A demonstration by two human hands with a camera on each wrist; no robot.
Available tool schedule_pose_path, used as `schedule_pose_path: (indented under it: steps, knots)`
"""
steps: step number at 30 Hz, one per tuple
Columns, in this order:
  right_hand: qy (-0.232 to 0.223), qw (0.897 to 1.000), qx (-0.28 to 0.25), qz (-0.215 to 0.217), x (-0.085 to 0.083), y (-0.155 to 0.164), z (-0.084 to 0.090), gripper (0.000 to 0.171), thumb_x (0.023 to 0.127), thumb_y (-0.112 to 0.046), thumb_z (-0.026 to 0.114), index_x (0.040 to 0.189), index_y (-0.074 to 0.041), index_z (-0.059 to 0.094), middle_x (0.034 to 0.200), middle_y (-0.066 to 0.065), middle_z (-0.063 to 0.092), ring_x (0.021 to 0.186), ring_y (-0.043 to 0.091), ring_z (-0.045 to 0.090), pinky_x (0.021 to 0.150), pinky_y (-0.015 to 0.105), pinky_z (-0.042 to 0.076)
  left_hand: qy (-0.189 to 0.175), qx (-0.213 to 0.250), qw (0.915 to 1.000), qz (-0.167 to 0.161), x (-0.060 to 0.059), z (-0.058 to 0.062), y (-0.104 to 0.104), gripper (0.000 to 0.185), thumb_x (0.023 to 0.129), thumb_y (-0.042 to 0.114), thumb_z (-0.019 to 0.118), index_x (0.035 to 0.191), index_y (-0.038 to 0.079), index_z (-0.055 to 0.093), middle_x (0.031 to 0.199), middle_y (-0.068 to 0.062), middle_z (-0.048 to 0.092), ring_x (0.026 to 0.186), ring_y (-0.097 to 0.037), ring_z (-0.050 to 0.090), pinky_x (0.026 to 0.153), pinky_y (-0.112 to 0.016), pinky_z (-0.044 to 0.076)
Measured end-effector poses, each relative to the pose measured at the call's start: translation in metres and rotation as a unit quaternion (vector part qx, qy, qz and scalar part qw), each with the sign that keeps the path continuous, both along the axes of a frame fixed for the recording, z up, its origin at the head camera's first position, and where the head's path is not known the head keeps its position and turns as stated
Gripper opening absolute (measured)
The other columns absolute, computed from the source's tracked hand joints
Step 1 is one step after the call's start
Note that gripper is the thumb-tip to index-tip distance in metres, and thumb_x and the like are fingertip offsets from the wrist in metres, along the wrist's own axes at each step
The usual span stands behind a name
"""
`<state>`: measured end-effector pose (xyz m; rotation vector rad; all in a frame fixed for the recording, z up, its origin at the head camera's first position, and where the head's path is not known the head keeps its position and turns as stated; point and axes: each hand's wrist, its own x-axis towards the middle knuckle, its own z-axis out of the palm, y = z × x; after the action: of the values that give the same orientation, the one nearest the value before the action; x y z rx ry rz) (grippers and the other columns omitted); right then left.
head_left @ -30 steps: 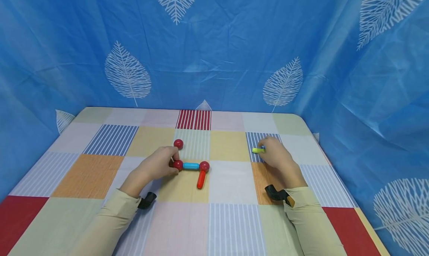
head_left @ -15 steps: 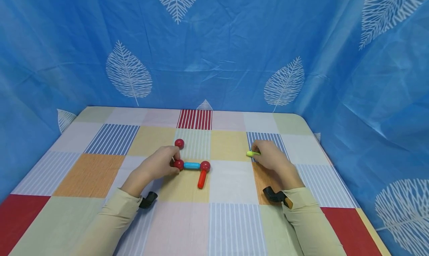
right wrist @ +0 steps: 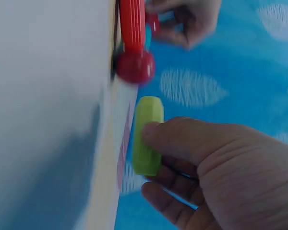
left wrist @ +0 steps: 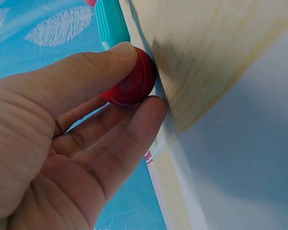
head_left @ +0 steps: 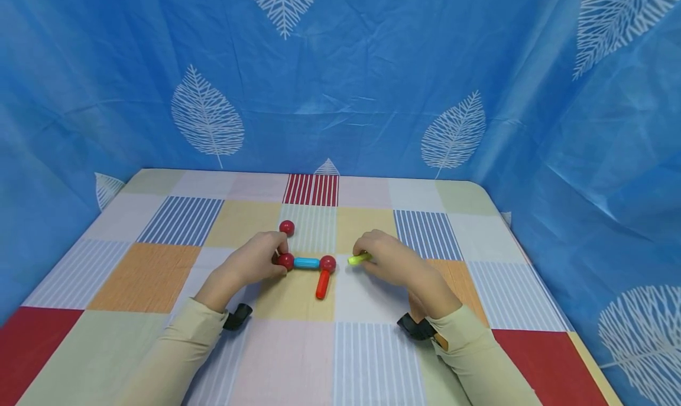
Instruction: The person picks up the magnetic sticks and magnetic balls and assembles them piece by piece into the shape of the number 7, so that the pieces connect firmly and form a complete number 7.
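My left hand (head_left: pixel 254 259) pinches a red ball (left wrist: pixel 134 82) between thumb and fingers at the left end of a joined piece on the table. From that ball a light blue rod (head_left: pixel 307 263) runs right to a second red ball (head_left: pixel 327 263). A red rod (head_left: pixel 322 285) extends from the second ball toward the near edge. My right hand (head_left: pixel 391 258) pinches a yellow-green rod (right wrist: pixel 148 136) by thumb and fingers. The rod's free end points left, a short gap from the second ball.
A loose red ball (head_left: pixel 287 227) lies just beyond my left hand. The table wears a patchwork cloth (head_left: pixel 367 299). A blue leaf-print curtain (head_left: pixel 340 87) stands behind and on both sides. Each wrist bears a black camera mount (head_left: pixel 237 317).
My right hand has carried the yellow-green rod left, from the blue-striped square to near the second red ball. The left hand keeps its hold on its ball.
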<state>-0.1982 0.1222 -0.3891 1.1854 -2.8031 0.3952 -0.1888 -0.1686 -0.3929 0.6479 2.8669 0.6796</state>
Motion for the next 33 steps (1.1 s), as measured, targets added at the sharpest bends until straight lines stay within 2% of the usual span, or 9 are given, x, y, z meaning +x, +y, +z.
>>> schedule_pose_path:
  steps: [7, 13, 18, 22, 27, 31, 33]
  knots:
    - [0.032, 0.995, -0.003, 0.099, 0.019, -0.035, 0.002, 0.014, 0.08, -0.013, 0.068, 0.092, -0.018, 0.062, 0.089, -0.01, 0.056, 0.086, 0.006, 0.047, 0.079, 0.022, 0.041, 0.0, -0.004, 1.0, 0.006, -0.001, -0.001, 0.0, 0.031, 0.067, 0.011, 0.08, 0.084, 0.01, 0.053, 0.079, 0.001, 0.055, 0.072, -0.016, 0.05, 0.062, -0.026, 0.044]
    - [0.067, 0.983, 0.009, 0.169, 0.031, -0.059, -0.005, 0.011, 0.081, -0.014, 0.065, 0.091, -0.018, 0.062, 0.088, -0.01, 0.057, 0.088, 0.007, 0.048, 0.083, 0.021, 0.038, 0.006, 0.003, 1.0, -0.004, -0.001, -0.001, -0.001, 0.031, 0.067, 0.01, 0.08, 0.083, 0.009, 0.053, 0.079, 0.001, 0.054, 0.071, -0.016, 0.05, 0.061, -0.026, 0.043]
    - [0.099, 0.972, 0.028, 0.21, 0.041, -0.074, -0.009, 0.01, 0.082, -0.015, 0.063, 0.091, -0.018, 0.063, 0.089, -0.011, 0.059, 0.09, 0.008, 0.049, 0.084, 0.021, 0.037, 0.005, 0.007, 1.0, -0.003, -0.002, -0.001, -0.002, 0.03, 0.068, 0.01, 0.079, 0.082, 0.009, 0.053, 0.078, 0.0, 0.054, 0.07, -0.016, 0.05, 0.059, -0.026, 0.042]
    - [0.1, 0.967, 0.045, 0.229, 0.046, -0.083, -0.012, 0.01, 0.081, -0.018, 0.065, 0.092, -0.019, 0.063, 0.09, -0.011, 0.06, 0.089, 0.008, 0.05, 0.084, 0.02, 0.038, 0.003, 0.007, 1.0, -0.002, -0.002, -0.002, -0.001, 0.03, 0.068, 0.01, 0.079, 0.083, 0.009, 0.053, 0.078, 0.0, 0.054, 0.07, -0.016, 0.051, 0.059, -0.026, 0.042]
    - [0.081, 0.966, 0.061, 0.237, 0.05, -0.088, -0.015, 0.013, 0.08, -0.019, 0.069, 0.092, -0.02, 0.064, 0.088, -0.013, 0.059, 0.088, 0.006, 0.05, 0.085, 0.019, 0.038, -0.001, 0.007, 1.0, -0.002, -0.002, -0.002, -0.002, 0.03, 0.068, 0.01, 0.079, 0.083, 0.009, 0.053, 0.078, 0.0, 0.055, 0.07, -0.016, 0.051, 0.059, -0.026, 0.042]
    - [0.05, 0.971, 0.045, 0.23, 0.048, -0.084, -0.011, 0.014, 0.08, -0.019, 0.069, 0.093, -0.02, 0.064, 0.089, -0.013, 0.06, 0.089, 0.005, 0.05, 0.086, 0.018, 0.037, -0.012, 0.01, 0.9999, -0.006, -0.001, 0.001, -0.004, 0.029, 0.071, 0.014, 0.078, 0.086, 0.009, 0.054, 0.082, -0.001, 0.056, 0.07, -0.015, 0.052, 0.059, -0.026, 0.043]
    - [0.036, 0.976, 0.028, 0.214, 0.044, -0.08, -0.006, 0.014, 0.08, -0.015, 0.067, 0.093, -0.018, 0.064, 0.088, -0.013, 0.06, 0.089, 0.006, 0.05, 0.084, 0.019, 0.037, -0.002, 0.006, 1.0, -0.006, 0.001, 0.005, -0.006, 0.028, 0.073, 0.018, 0.076, 0.089, 0.009, 0.056, 0.085, -0.002, 0.056, 0.071, -0.015, 0.051, 0.059, -0.027, 0.043]
